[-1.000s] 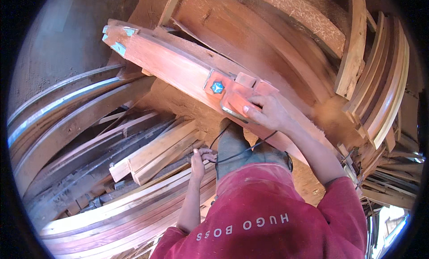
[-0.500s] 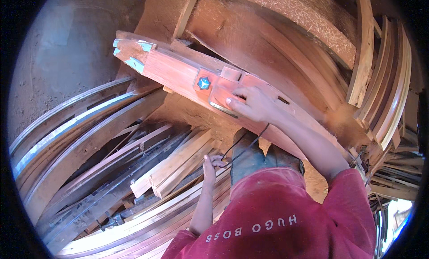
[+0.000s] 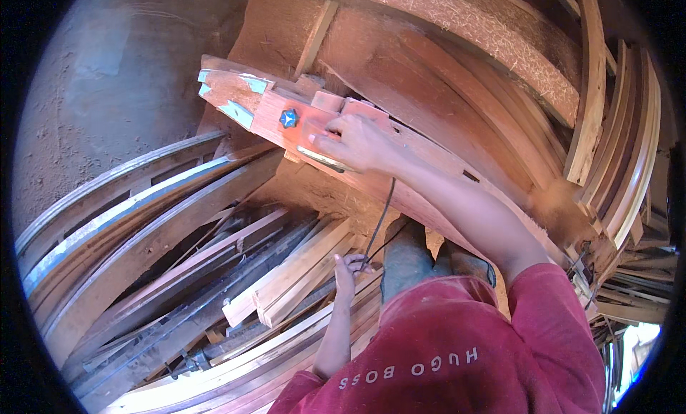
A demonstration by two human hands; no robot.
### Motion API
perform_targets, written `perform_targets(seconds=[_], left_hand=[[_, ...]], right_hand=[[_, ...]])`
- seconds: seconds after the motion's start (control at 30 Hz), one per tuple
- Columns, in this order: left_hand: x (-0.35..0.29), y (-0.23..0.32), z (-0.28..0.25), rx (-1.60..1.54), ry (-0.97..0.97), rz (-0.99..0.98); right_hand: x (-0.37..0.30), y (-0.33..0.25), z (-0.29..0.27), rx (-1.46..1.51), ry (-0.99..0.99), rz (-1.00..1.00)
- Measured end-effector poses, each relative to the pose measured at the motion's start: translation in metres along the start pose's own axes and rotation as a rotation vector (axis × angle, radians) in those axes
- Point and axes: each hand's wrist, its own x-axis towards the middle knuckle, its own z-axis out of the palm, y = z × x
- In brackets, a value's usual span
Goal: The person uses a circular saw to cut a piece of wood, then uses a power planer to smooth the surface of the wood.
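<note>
A long pale-red wooden beam (image 3: 443, 192) lies slantwise before me, its far-left end patched with light blue paint. On its upper face rests a dust-covered electric planer (image 3: 314, 121) with a blue knob (image 3: 288, 119) at the front. My right hand (image 3: 357, 142) is closed around the planer's handle, the forearm reaching in from the lower right. A black power cord (image 3: 382, 212) runs from near the planer down to my left hand (image 3: 350, 271). That hand is held low beside my leg, its fingers curled on the cord and the thumb up.
Stacked curved timbers (image 3: 136, 235) fill the left side. Cut wooden blocks (image 3: 286, 278) and long strips lie beside my left arm. Large curved wooden pieces (image 3: 457, 42) stand beyond the beam, with more strips (image 3: 629, 142) at the right. Sawdust (image 3: 321, 192) covers the ground under the beam.
The planer has slid leftward along the beam, closer to the blue-patched end, with my right hand on it. My left hand still holds the cord. The whole view has shifted slightly.
</note>
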Motion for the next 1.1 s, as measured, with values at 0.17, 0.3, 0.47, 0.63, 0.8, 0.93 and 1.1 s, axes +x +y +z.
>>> perform_targets(seconds=[0.17, 0.3, 0.47, 0.63, 0.8, 0.93, 1.1], left_hand=[[0.005, 0.009, -0.001, -0.048, -0.002, -0.019], [0.01, 0.014, 0.0, -0.126, -0.001, -0.037], [0.018, 0.02, 0.005, -0.184, -0.014, 0.01], [0.027, 0.032, 0.011, -0.417, 0.034, 0.067], [0.023, 0.048, 0.031, -0.298, 0.084, 0.067], [0.02, 0.027, 0.039, 0.409, 0.048, 0.277], [0.017, 0.107, 0.115, 1.355, 0.168, 1.15]], right_hand=[[0.038, -0.016, 0.017, 0.045, 0.026, -0.056], [0.07, -0.02, 0.029, 0.09, 0.068, -0.095], [0.104, -0.04, 0.037, 0.114, 0.041, -0.107], [0.132, -0.071, 0.04, 0.192, 0.18, -0.34], [0.137, -0.048, 0.042, 0.045, 0.159, -0.21], [-0.016, -0.033, -0.039, -0.149, 0.081, -0.079], [-0.28, 0.012, -0.116, -0.13, 0.362, 0.056]])
